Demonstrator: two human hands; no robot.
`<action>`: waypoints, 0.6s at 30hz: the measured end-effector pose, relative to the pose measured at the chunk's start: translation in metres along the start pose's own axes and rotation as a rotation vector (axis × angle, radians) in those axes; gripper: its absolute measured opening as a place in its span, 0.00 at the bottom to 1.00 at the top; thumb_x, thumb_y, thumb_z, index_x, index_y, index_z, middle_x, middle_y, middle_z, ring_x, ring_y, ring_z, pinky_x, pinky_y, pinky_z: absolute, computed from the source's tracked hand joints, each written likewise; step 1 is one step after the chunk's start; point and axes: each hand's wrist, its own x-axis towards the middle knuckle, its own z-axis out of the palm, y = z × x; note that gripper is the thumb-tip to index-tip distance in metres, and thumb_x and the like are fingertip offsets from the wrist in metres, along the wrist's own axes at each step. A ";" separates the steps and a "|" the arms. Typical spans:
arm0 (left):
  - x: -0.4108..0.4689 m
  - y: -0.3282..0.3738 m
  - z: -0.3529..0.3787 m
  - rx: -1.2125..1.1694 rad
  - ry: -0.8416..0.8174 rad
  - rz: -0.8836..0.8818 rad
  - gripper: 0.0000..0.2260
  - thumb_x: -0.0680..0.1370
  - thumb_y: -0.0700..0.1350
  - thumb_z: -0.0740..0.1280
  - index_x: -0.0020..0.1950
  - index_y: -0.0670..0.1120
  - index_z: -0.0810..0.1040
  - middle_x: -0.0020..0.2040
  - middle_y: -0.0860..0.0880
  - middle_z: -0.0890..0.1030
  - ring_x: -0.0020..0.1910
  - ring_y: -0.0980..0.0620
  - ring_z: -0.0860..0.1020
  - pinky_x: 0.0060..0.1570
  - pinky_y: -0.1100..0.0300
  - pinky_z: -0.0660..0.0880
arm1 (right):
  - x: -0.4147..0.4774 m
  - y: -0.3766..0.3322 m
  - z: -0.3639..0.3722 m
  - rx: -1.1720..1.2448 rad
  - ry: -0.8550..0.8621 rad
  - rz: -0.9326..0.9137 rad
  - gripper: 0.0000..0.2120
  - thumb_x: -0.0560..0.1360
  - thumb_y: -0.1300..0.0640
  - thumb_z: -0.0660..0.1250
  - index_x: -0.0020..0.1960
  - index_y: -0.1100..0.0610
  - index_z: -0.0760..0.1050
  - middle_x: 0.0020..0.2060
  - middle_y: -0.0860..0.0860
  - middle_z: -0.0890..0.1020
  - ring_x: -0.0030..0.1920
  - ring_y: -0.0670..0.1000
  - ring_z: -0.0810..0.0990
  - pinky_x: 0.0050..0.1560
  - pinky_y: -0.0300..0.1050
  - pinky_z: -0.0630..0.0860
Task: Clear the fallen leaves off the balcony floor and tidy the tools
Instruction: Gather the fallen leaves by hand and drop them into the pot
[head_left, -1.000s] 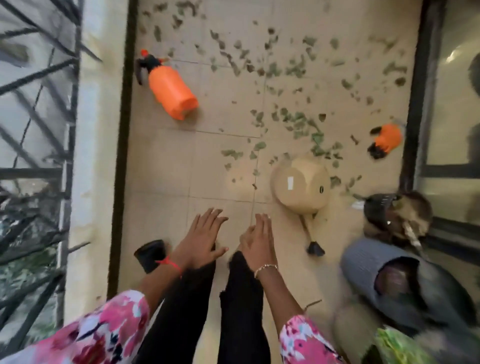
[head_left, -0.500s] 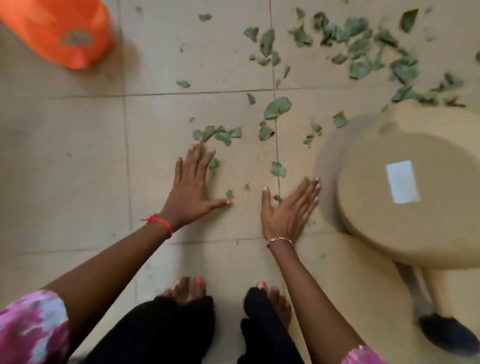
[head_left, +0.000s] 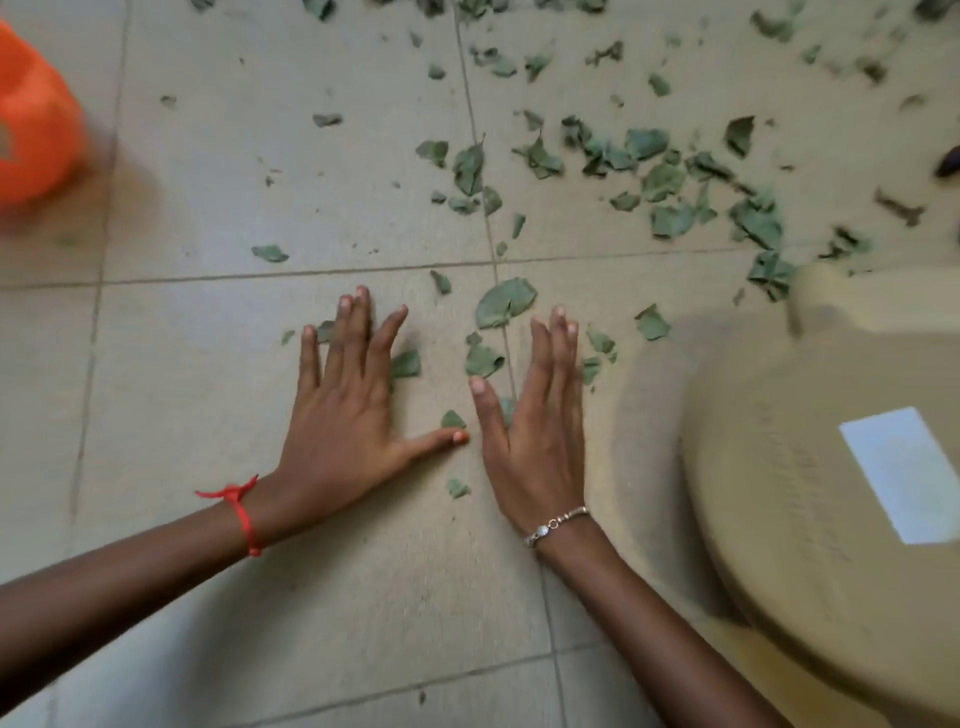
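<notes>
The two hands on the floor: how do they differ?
The left hand spreads its fingers wide; the right hand holds its fingers close together. The left wrist wears a red thread; the right wrist a silver bracelet. Both are open, among green leaves on the tiled floor.

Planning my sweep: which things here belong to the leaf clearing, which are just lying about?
Job: torn green leaves; beige tiled floor; left hand and right hand, both open; orange plastic container, likely a tool.
Lying about: round tan plastic object with white sticker.
</notes>
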 end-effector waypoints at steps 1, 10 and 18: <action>0.004 0.001 0.001 0.020 0.007 0.032 0.49 0.65 0.78 0.48 0.77 0.50 0.44 0.78 0.44 0.42 0.76 0.51 0.39 0.71 0.55 0.31 | 0.006 0.006 -0.004 0.014 0.030 0.024 0.35 0.76 0.38 0.48 0.76 0.58 0.49 0.76 0.55 0.48 0.75 0.48 0.41 0.75 0.44 0.42; -0.003 -0.010 -0.023 -0.136 -0.145 0.091 0.50 0.64 0.78 0.46 0.77 0.50 0.45 0.78 0.50 0.38 0.73 0.56 0.34 0.70 0.57 0.34 | 0.035 0.029 -0.023 -0.111 0.161 0.434 0.37 0.77 0.41 0.56 0.75 0.64 0.50 0.75 0.61 0.50 0.76 0.58 0.46 0.73 0.49 0.44; -0.008 -0.013 -0.031 -0.213 -0.181 0.121 0.44 0.66 0.72 0.55 0.76 0.50 0.51 0.78 0.52 0.43 0.76 0.51 0.40 0.73 0.51 0.42 | 0.020 0.013 -0.017 -0.005 -0.065 0.107 0.33 0.79 0.42 0.52 0.76 0.60 0.49 0.76 0.57 0.51 0.76 0.53 0.45 0.74 0.46 0.41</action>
